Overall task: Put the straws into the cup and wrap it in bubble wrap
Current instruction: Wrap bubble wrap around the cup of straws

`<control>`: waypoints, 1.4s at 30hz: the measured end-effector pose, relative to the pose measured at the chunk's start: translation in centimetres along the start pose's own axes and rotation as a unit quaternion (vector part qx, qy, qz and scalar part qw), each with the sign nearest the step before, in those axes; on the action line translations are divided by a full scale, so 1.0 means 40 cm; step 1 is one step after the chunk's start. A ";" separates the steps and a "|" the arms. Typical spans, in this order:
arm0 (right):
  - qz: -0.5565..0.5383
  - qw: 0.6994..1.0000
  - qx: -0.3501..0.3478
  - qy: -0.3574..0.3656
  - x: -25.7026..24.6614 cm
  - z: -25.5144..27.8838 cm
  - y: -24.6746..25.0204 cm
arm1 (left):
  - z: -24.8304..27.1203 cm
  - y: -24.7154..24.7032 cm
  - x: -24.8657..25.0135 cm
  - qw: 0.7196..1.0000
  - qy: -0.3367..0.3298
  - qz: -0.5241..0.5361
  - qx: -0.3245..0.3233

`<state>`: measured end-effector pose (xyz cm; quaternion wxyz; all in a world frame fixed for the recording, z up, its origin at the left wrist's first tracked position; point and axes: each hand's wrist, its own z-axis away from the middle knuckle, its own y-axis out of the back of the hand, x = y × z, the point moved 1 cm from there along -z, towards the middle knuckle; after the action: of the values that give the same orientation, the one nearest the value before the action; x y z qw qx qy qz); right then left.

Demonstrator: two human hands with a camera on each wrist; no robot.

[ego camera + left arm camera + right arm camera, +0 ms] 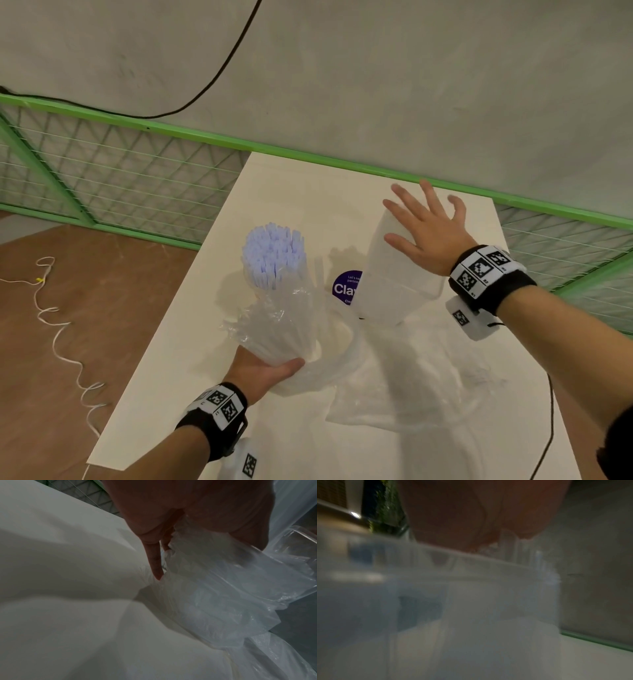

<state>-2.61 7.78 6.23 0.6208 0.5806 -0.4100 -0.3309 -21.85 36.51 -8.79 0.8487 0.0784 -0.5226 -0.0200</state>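
Note:
A bundle of pale blue-white straws (274, 257) stands upright in a crinkled clear plastic bag (284, 325). My left hand (267, 370) grips the bag's lower end from below, thumb on its front; in the left wrist view the fingers (154, 561) lie against the bag (214, 588). To the right, a translucent white cup (390, 287) leans tilted on the table. My right hand (428, 229) rests on its upper side, fingers straight and spread; the right wrist view shows the blurred cup (471, 601) under the palm. Clear bubble wrap (411, 383) lies spread beneath.
The white table (171, 394) ends near my left arm, with brown floor and a white cord (58, 329) beyond. A round purple label (344, 287) shows between straws and cup. A green mesh fence (137, 164) runs behind. A black cable (548, 428) crosses the table's right side.

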 end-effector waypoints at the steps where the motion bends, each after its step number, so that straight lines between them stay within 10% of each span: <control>1: -0.021 0.998 0.053 0.014 -0.024 0.009 0.025 | 0.000 0.000 -0.001 1.000 0.000 0.001 -0.001; 4: -0.162 0.969 0.149 0.110 -0.144 0.040 0.070 | 0.000 -0.002 0.000 1.000 -0.004 -0.001 -0.004; 7: -0.278 0.948 0.032 0.151 -0.262 0.056 0.039 | 0.001 -0.003 0.000 1.000 -0.009 -0.003 -0.005; 42: -0.369 0.888 -0.112 0.250 -0.374 0.037 0.004 | -0.020 0.003 -0.018 0.998 -0.042 -0.035 -0.042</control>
<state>-10.61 20.38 4.53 0.5966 0.6800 0.0429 -0.4240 -21.47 36.78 -9.76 0.8273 0.0600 -0.5536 -0.0745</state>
